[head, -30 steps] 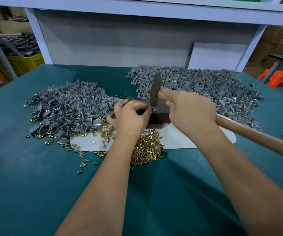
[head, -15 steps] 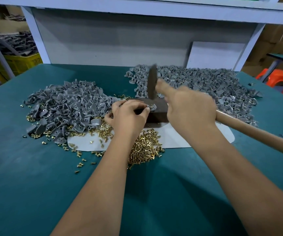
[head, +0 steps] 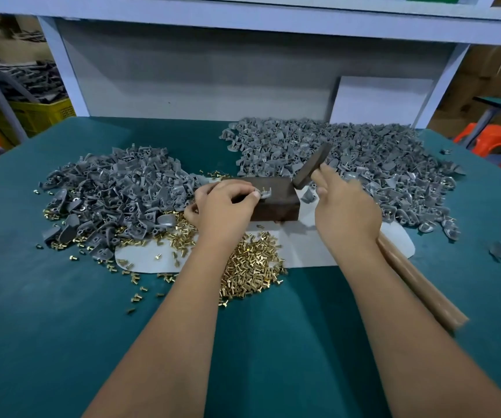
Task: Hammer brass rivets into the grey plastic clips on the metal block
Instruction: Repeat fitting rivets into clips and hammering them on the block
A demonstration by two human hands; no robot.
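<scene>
Here, left hand point(head: 225, 206) grip pinching clip point(head: 265, 193) at block point(head: 276, 203) edge, right hand point(head: 345, 212) grip clamped on hammer point(head: 312, 165).

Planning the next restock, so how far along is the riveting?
Done: I cannot tell which grey pile is finished. In hand: the left hand pinches one clip with a brass rivet on the metal block; the right hand holds the hammer off to the block's right. Left: loose brass rivets and the left clip pile suggest plenty remains.
</scene>
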